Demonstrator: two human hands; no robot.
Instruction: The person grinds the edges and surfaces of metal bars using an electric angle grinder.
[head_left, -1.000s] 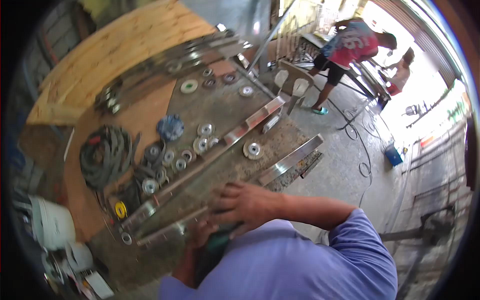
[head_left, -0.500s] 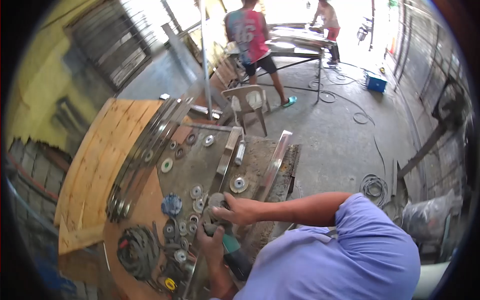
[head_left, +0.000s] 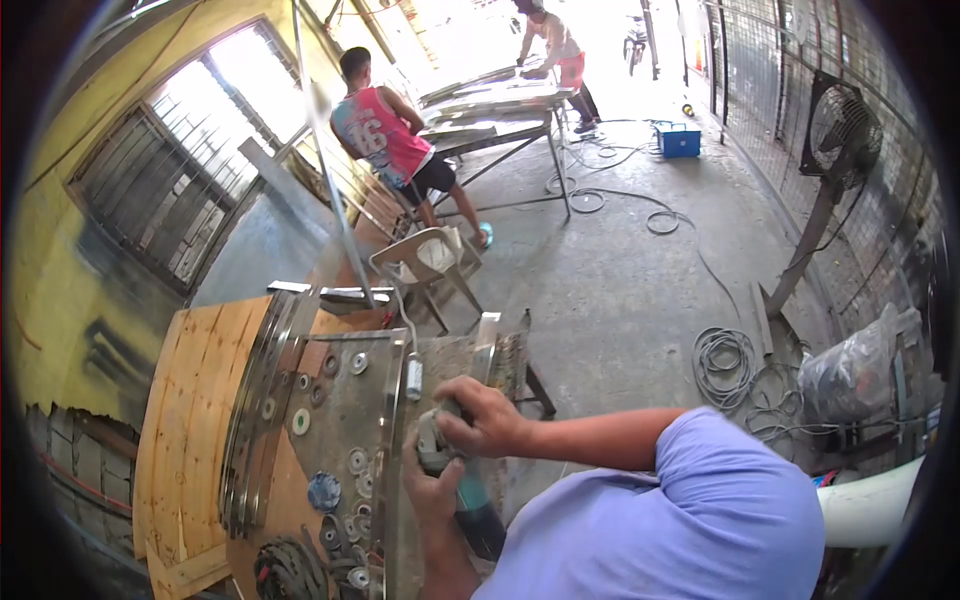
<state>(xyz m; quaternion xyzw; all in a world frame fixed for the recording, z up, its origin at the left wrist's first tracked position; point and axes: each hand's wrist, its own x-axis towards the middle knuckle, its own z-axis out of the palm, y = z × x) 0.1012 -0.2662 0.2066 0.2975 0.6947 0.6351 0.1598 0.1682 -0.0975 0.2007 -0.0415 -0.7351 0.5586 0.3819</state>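
Observation:
With both hands I hold an angle grinder (head_left: 475, 505), its teal and black body slanting down toward my torso. My left hand (head_left: 432, 490) is wrapped round it near the grey head. At the head end, the bent fingers of my right hand (head_left: 485, 418) grip near the disc; the exact contact is partly hidden. Under and left of the grinder stretches the worktable (head_left: 340, 385). Several grinding discs (head_left: 358, 460) and a blue flap disc (head_left: 324, 493) lie there. A white cylindrical piece with a cord (head_left: 414, 376) lies just beyond my hands.
Long metal strips (head_left: 250, 400) and wooden planks (head_left: 190, 420) lie at left. A plastic chair (head_left: 425, 265) stands ahead. Two people work at a metal-laden table (head_left: 490, 130). Cable coils (head_left: 725, 362), a blue box (head_left: 679, 140) and a fan (head_left: 842, 135) are at right.
My view has tilted up and turned right, so the scene shifts left and down. My right hand has shifted slightly on the grinder's head; both hands keep hold of it.

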